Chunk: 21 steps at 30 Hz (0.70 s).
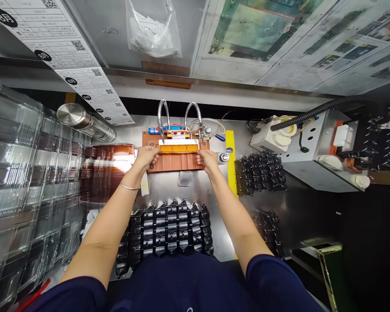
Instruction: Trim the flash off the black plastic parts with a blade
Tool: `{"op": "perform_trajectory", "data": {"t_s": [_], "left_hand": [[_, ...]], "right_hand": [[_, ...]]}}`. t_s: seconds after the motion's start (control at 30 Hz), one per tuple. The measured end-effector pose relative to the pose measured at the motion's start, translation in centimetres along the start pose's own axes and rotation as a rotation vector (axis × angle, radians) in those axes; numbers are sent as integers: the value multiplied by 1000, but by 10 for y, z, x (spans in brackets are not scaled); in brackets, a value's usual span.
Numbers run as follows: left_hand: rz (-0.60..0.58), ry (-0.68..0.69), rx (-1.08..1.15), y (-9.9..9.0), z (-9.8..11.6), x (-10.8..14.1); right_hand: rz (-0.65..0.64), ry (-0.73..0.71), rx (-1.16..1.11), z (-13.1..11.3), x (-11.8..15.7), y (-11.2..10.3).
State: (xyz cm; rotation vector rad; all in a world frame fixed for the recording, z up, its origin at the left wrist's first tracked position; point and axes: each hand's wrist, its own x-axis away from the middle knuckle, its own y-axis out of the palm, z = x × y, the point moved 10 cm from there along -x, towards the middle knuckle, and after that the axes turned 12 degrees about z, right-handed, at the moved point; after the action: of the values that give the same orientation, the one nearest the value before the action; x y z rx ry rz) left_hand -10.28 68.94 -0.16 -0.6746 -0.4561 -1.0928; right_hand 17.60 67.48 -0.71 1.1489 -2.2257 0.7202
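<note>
Item, held: one narrow, flat orange strip [178, 148] marked with rows of small dark dots, lying left to right over the far half of a reddish-brown rectangular fixture block [173, 164]; whether it touches the block cannot be told.

Left hand [146, 157]: thumb and fingers pinched at the strip's left end; silver bangle [129, 187] at the wrist. Right hand [208, 159]: fingers curled, pinching the strip's right end.

Fixture, far side: two silver flexible gooseneck tubes [163, 104], arched, one left, one right; between them, a blue cylinder-like fitting [173, 128].

Near side of block: one small, clear, square piece [185, 178] on the steel worktop [219, 203]; nearer, a broad array of black moulded plastic parts [172, 227].

Right of block: one small metal-topped bottle [223, 157], just beside a yellow tape strip [230, 149]; beyond, a further cluster of black parts [261, 171].

Left of block: stacked reddish-brown translucent trays [105, 173]; farther, one tilted stainless-steel flask [86, 121]; far left, tall stacks of clear plastic trays [16, 173].
</note>
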Motion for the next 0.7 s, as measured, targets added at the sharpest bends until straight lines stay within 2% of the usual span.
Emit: {"op": "perform_trajectory", "data": {"t_s": [0.1,0.2,0.3,0.4,0.5,0.6,0.7], "left_hand": [[-13,-18,-7,0,-2,-2],[-58,-47,-11,-1,-2,-2],[-112,-72,10,-2,-2,3],[-128,-81,50,-2,-1,7],[-102,-75,77,-4,-2,10],[-81,-58,77,-5,-3,11],[-69,-34,56,-5,-2,12]], "right_hand": [[-29,14,30,0,-5,-1],[-88,-10,52,6,6,-13],[-125,-68,61,31,43,-45],[-83,-103,66,74,85,-88],[-27,-132,65,102,105,-117],[-2,-184,32,90,97,-113],[7,-235,-19,50,69,-86]]}}
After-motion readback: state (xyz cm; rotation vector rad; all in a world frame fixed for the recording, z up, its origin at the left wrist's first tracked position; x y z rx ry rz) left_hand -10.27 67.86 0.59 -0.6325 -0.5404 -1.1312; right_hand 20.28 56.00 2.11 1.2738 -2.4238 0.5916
